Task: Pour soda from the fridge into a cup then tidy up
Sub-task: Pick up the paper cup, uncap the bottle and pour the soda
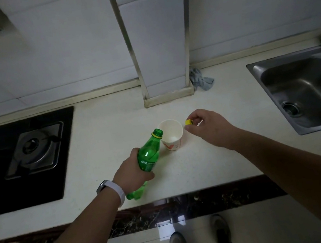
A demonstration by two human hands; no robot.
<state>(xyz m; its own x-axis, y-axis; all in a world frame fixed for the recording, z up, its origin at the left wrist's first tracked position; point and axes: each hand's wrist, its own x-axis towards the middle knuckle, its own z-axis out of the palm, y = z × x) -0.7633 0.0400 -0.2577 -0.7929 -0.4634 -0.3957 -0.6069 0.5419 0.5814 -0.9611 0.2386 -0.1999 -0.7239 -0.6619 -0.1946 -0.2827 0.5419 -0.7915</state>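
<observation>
Green soda bottle (148, 156) gripped around the middle by left hand (131, 173), fingers wrapped round the label, thumb across the near side. Tilted, open mouth leaning toward one o'clock and reaching the rim of the paper cup (171, 134) on its nine o'clock side (cannot tell whether neck and rim actually touch). Yellow ring left on the neck; base of the bottle hanging low by the wrist, above the surface (215, 167). No stream of liquid visible. White watch band (117, 191) on the left wrist.

Cup upright on the surface, about the middle of the view, white inside with a red-orange print on the outer wall; inside bottom looks pale, contents not clear.

Yellow cap (188, 122) pinched between thumb and fingertips of right hand (209, 127), just beside the cup at three o'clock, fingers narrow around it, hand low over the surface.

Black gas hob (20, 156) at nine o'clock with one burner showing. Steel sink (305, 88) at three o'clock, drain visible, tap fitting at its far corner. Grey rag (201, 79) crumpled at one o'clock against a tiled column (159, 37) rising at twelve. Pair of shoes (197, 239) on the glossy floor at six o'clock.
</observation>
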